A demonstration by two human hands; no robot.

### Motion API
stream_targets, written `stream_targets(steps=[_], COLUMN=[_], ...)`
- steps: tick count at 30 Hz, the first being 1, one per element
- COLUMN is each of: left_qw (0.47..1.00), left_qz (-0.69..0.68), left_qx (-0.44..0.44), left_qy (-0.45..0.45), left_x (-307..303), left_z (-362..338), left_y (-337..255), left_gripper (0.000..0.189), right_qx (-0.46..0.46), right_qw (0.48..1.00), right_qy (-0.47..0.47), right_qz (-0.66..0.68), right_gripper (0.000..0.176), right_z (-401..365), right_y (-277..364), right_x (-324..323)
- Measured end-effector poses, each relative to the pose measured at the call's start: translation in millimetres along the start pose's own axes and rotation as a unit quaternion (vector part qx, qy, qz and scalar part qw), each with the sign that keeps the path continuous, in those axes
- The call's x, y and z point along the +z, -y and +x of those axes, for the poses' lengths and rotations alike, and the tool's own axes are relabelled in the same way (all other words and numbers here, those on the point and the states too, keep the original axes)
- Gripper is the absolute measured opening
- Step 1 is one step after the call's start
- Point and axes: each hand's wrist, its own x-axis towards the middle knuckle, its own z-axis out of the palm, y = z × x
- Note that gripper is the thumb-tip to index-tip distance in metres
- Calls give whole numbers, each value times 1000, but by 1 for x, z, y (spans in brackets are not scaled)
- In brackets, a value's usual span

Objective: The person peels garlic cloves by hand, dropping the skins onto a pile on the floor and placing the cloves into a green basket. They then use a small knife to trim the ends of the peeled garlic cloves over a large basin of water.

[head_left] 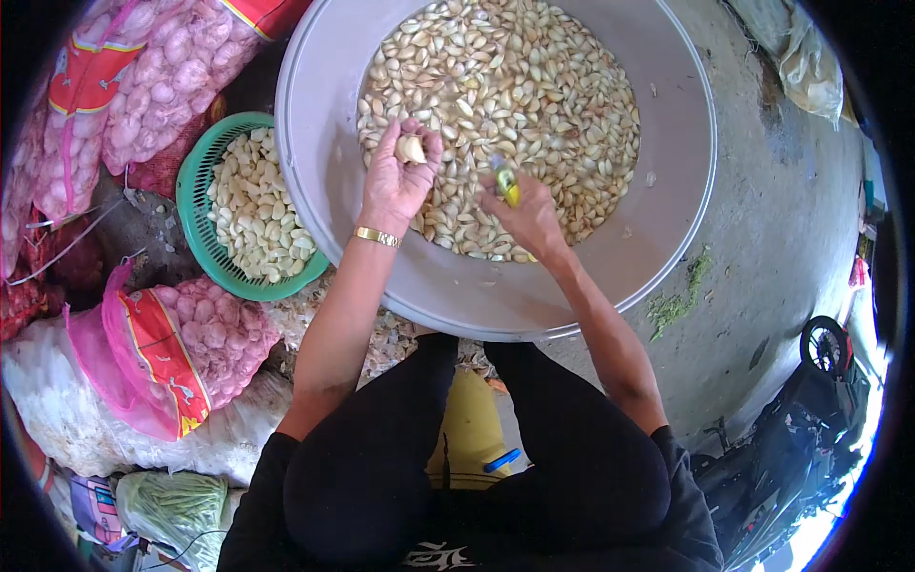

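Note:
My left hand (400,181) is above the left part of a big tub (324,124), palm up, with its fingers curled around a pale garlic clove (411,150). My right hand (527,212) grips a small yellow-green cutter knife (508,183), its tip pointing up and left; the blade end is blurred. Both hands hover over a mass of unpeeled garlic cloves (534,95) lying in the tub. A short gap separates the knife from the clove in my left hand.
A green basket (195,205) of peeled garlic cloves (253,205) stands against the tub's left side. Net sacks of garlic (172,76) and an opened pink net sack (214,334) lie at left. Garlic skins litter the floor. A motorcycle (801,429) is at lower right.

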Motion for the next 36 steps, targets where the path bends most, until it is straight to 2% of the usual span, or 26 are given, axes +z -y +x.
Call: stream_targets(steps=[1,3,4,6,7,9,10,11,13,15,17,18,21,24,26,28,30,31,33,34,36], left_qw=[1000,998,993,993,993,995,997,999,999,996,997,996,994,990,987,991,993,995,996,997,996], left_qz=[-1,48,112,93,75,83,58,32,3,-66,-52,-50,-49,-47,-45,-71,-58,-44,-41,-36,-38], left_qx=[0,-32,-35,-54,-75,-52,-39,-27,-34,-12,11,15,10,-5,-13,16,19,20,16,16,11], left_qy=[0,-10,26,36,47,32,10,-11,8,61,63,76,101,135,156,110,98,86,79,69,77], left_x=[1,3,1,4,8,8,1,-7,-9,1,14,15,16,10,1,0,-1,-1,0,-1,-2], left_z=[0,-2,-5,-11,-14,-13,-5,3,4,-1,-10,-10,-10,-7,-2,0,0,0,-1,-2,-2], left_y=[4,10,9,9,9,8,6,4,-1,-4,-2,-2,-3,-9,-11,-11,-10,-8,-4,-6,-7], left_gripper=[22,24,26,25,25,25,25,24,24,23,24,24,25,24,23,20,21,21,21,21,21], right_qx=[0,-77,-78,-179,-180,-166,-126,-124,-101,-118,-144,-113,-135,-123,-99,-75,-86,-84,-8,-9,-41], right_qw=[1000,996,996,983,983,979,982,982,988,981,956,959,942,931,941,950,982,982,984,984,989], right_qy=[0,-26,-26,-16,-15,-62,-96,-96,-59,-28,23,53,61,84,69,54,48,48,73,74,13], right_qz=[-1,18,17,-35,-34,98,106,105,-105,-148,-256,-256,-302,-332,-315,-298,-163,-164,-165,-163,-143], right_gripper=[39,36,36,33,33,33,33,33,31,28,28,36,44,45,40,35,25,25,22,22,25], right_z=[-1,-3,-3,-2,-1,2,-1,1,7,5,3,3,4,7,4,4,6,5,6,8,13], right_y=[17,46,59,76,73,64,61,51,24,2,-18,-19,-23,-23,-19,-18,-19,-19,-15,-16,-17], right_x=[0,3,5,11,14,21,19,15,10,18,29,34,43,45,41,34,22,19,12,10,2])
